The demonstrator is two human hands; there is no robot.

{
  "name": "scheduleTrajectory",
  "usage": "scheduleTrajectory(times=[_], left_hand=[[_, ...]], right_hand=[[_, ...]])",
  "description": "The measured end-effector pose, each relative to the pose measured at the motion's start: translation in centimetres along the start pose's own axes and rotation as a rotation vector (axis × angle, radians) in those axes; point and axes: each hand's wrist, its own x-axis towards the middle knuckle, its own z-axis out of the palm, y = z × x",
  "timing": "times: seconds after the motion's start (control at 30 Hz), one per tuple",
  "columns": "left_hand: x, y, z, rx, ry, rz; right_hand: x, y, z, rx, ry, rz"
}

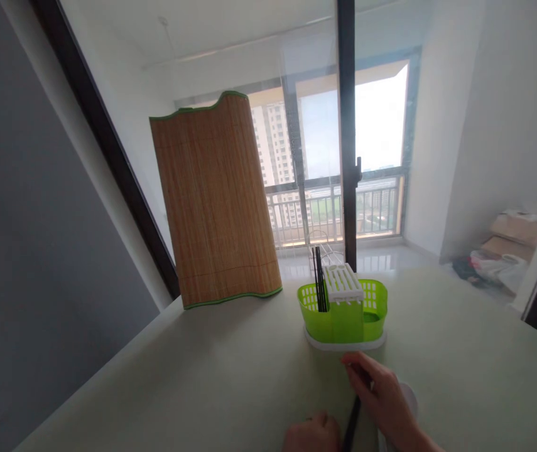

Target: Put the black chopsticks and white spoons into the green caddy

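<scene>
A green plastic cutlery holder [343, 317] with a white slotted insert stands on the pale table [202, 389]; several black chopsticks [318, 285] stand upright in its left compartment. My right hand [384, 398] is just in front of the holder, fingers curled around a black chopstick [352, 424] that runs down out of view. My left hand [313, 433] shows only partly at the bottom edge, next to the same black stick; what it grips is hidden.
A rolled bamboo mat [216, 201] with green trim stands upright at the table's back left. A white round object [409, 398] lies partly hidden under my right hand. Behind are a glass door, balcony railing, and boxes and bags on the floor at right.
</scene>
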Motion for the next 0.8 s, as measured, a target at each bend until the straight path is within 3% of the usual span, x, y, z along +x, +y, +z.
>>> scheduleTrajectory(times=[0.17,0.3,0.43,0.63,0.7,0.8], left_hand=[[-1.4,-1.3,-4.3,0.088,-0.014,-0.131],[-1.8,-3.4,-5.0,0.058,0.102,-0.148],[-1.6,-4.4,-5.7,-0.121,0.242,-0.111],[-1.0,-2.2,-7.1,-0.601,0.417,0.032],[-0.6,-1.1,-6.8,-0.715,0.458,0.061],[-0.1,0.0,-5.6,-0.808,0.495,0.105]], right_hand=[[-0.2,-0.1,0.1,-0.029,-0.034,-0.038],[-0.3,-0.2,0.1,-0.040,-0.056,-0.085],[-0.3,-0.6,0.3,-0.083,-0.107,-0.093],[-0.8,-1.2,1.3,-0.120,-0.326,-0.136],[-1.1,-1.1,1.8,-0.077,-0.395,-0.177],[-1.3,-0.7,2.3,-0.020,-0.401,-0.194]])
